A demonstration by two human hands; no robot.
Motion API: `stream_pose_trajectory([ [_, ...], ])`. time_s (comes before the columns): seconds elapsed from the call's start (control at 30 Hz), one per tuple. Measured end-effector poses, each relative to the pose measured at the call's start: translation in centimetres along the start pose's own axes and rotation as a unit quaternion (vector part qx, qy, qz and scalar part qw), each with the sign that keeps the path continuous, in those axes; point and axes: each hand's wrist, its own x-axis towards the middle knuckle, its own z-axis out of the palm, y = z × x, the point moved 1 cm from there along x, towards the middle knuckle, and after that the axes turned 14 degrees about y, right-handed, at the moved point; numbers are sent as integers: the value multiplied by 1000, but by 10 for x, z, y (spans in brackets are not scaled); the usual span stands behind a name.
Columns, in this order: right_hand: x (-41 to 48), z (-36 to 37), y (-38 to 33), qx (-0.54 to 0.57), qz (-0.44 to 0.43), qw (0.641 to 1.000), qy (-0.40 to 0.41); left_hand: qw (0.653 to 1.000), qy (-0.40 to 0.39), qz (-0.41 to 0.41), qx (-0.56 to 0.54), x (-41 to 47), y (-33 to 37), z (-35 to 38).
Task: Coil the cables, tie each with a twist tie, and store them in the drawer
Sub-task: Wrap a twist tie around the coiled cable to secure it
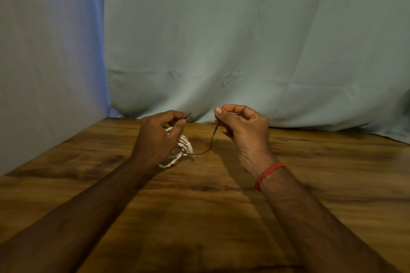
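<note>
1. At left, the left hand (155,137) is curling over a white cable (184,145), already wound into a small coil. Its thumb and forefinger are pinching one tip of a dark twist tie (212,141), and the tip is poking out toward the far side.
2. The coil is sitting toward the far edge of the wooden surface (199,217). The hand is hiding too much of it to tell whether it is touching the wood or being held just clear.
3. In the middle, the tie is emerging at the coil's right side and rising in a slack curve toward the other hand. It appears to be passing around or through the bundle, though the crossing is hidden behind the fingers.
4. At right, the right hand (241,133), a red thread band (267,175) on its wrist, is closing thumb and forefinger on the tie's other end, with the remaining fingers curled in.
5. By the look of it, the step under way is tying this coil, with the coiling itself done. Doing it well is likely coming down to three things:
   - drawing both ends snug until the slack is gone;
   - bringing them together over the bundle;
   - twisting them round each other while the left fingers are clamping the loops so none is springing free.
6. A pale cloth backdrop (244,40) is hanging behind the surface. No drawer is showing, nor any second cable.
</note>
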Motion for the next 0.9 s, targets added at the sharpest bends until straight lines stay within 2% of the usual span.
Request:
stream_pose_trajectory([
  [0.43,-5,2,9,-126,-86,987,-55,995,-38,93,8,0,11,0],
  [0.9,-5,2,7,-123,-106,985,-61,993,-63,96,12,-3,17,0],
])
